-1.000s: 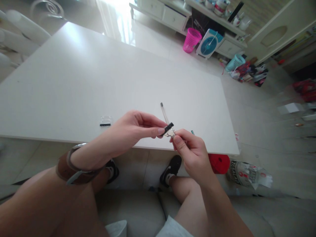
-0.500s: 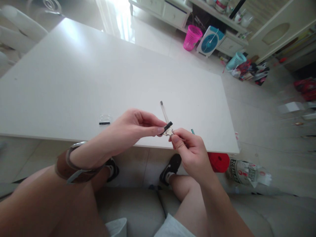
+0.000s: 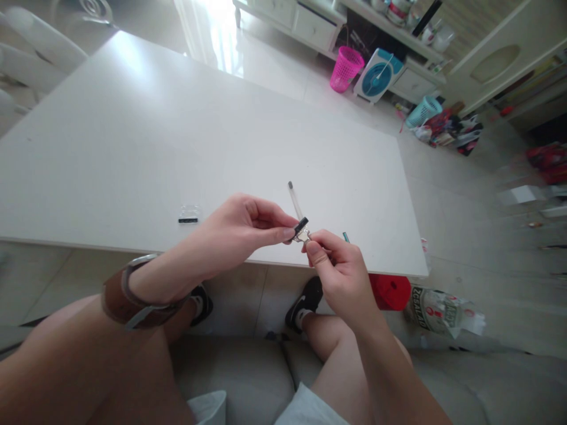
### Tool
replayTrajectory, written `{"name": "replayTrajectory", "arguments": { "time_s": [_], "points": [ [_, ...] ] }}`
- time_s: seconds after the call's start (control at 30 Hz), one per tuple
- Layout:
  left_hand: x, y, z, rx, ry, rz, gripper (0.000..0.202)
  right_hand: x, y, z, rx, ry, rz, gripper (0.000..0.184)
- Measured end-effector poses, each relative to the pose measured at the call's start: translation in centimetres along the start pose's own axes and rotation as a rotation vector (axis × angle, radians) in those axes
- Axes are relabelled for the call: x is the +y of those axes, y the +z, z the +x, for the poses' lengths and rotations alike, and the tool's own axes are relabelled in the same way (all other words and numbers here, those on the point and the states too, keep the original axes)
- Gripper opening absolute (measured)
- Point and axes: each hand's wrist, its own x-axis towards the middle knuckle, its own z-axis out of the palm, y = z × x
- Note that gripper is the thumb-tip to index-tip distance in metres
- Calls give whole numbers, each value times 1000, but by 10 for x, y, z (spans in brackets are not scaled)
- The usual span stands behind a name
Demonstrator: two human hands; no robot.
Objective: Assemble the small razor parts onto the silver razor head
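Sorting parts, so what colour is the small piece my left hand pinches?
Black: the piece shows best in the head view.

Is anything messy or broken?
A crumpled bag lies on the floor beside the table; clutter is heaped by the far cabinet. The small piece pinched between left hand and right hand is too tiny to judge.

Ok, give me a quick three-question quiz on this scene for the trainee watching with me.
1. True or false: the left hand pinches the small black part, and the right hand holds the silvery piece by it.
2. Where is the clear-and-black clip? A: on the white table; B: on the floor; C: in the right hand.
3. What colour is the basket beside the fan?
Key: 1 true; 2 A; 3 pink.
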Motion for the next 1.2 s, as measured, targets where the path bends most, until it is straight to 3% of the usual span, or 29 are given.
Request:
{"name": "replayTrajectory", "arguments": {
  "time_s": [0.5, 0.8, 1.2],
  "points": [
    [-3, -3, 2, -50, 60, -23, 21, -1, -1, -3, 24, -34, 21, 31],
    [-5, -2, 2, -73, 43, -95, 15, -3, 0, -6, 49, -73, 23, 29],
    [-3, -6, 0, -115, 184, 97, 9, -2, 0, -6, 32, -85, 9, 28]
  ]
}}
